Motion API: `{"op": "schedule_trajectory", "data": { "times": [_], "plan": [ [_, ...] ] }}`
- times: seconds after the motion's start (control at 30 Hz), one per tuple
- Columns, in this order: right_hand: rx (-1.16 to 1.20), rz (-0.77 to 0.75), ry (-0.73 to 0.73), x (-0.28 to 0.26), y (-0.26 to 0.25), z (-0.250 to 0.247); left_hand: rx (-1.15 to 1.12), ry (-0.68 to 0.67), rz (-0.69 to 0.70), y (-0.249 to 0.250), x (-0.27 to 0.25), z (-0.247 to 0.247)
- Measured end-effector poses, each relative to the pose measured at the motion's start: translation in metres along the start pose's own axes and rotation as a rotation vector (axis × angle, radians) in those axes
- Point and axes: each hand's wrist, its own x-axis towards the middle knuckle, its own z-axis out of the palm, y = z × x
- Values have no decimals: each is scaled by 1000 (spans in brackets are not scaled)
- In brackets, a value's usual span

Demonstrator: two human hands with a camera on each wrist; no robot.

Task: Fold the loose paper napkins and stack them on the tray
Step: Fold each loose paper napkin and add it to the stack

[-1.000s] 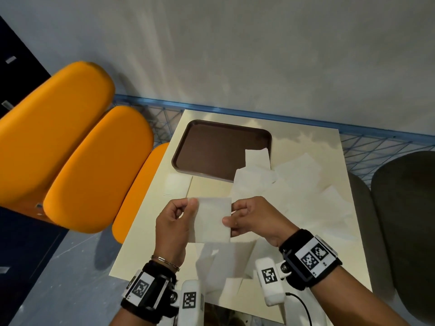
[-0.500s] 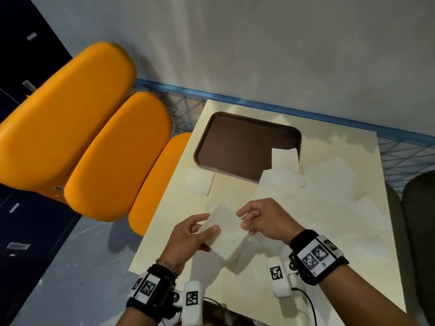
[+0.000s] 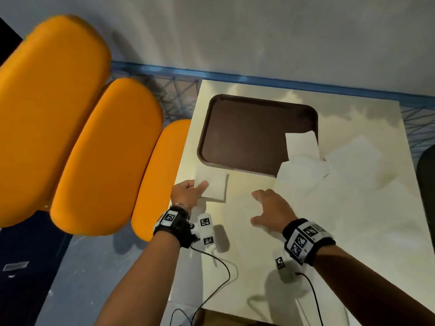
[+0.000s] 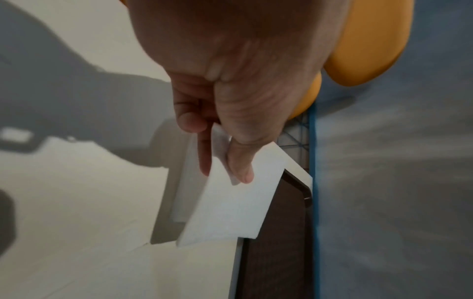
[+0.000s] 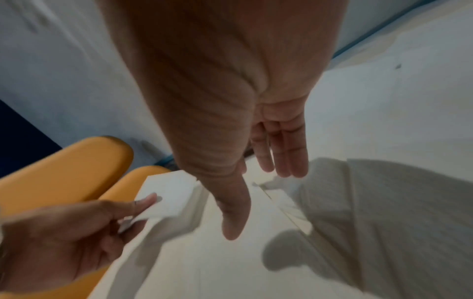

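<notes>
My left hand (image 3: 191,192) pinches a folded white napkin (image 3: 211,184) between thumb and fingers, just in front of the near left corner of the brown tray (image 3: 235,132). The left wrist view shows the thumb (image 4: 240,161) on top of the folded napkin (image 4: 230,204), with another folded napkin (image 4: 184,194) lying on the table beneath. My right hand (image 3: 270,208) hovers open over the table, fingers (image 5: 281,153) straight, holding nothing. Loose napkins (image 3: 303,175) are spread to the right, and one (image 3: 301,143) overlaps the tray's near right corner.
The cream table (image 3: 247,255) stands against a grey wall. Orange padded seats (image 3: 94,149) sit close along the table's left edge. A dark chair (image 3: 427,184) is at the right. Cables (image 3: 211,290) trail from my wrist cameras across the near table.
My right hand has let go of the folded napkin and opened. My left hand has carried it forward and left, over the folded napkin lying by the tray's corner.
</notes>
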Motion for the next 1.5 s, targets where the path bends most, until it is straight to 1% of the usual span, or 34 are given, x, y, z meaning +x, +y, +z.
{"op": "schedule_trajectory", "data": {
  "times": [0.03,0.17,0.23,0.33,0.53,0.63,0.77,0.83,1.0,1.27,1.5],
  "plan": [
    [-33,21,-2,1,1,5,14,7,-2,-1,9,3],
    [-29,94,55,4,7,24,87,41,-58,-10,31,13],
    [-48,106,63,6,8,30,111,66,-83,-11,32,14],
    [-56,109,64,8,9,35,120,93,-82,-8,29,17],
    [13,144,49,14,11,34,123,79,-85,-4,31,18],
    [14,167,34,14,11,33,113,98,-83,-1,27,20],
    [-8,167,11,15,11,31,225,134,-43,3,23,22],
    [-3,173,7,16,11,31,244,143,-45,3,25,23],
    [-23,177,7,18,11,33,211,157,-63,-2,31,24],
    [-53,172,-4,19,7,31,165,126,-78,-5,37,20],
    [-74,167,2,18,6,31,172,127,-85,-2,35,18]
  ]
}}
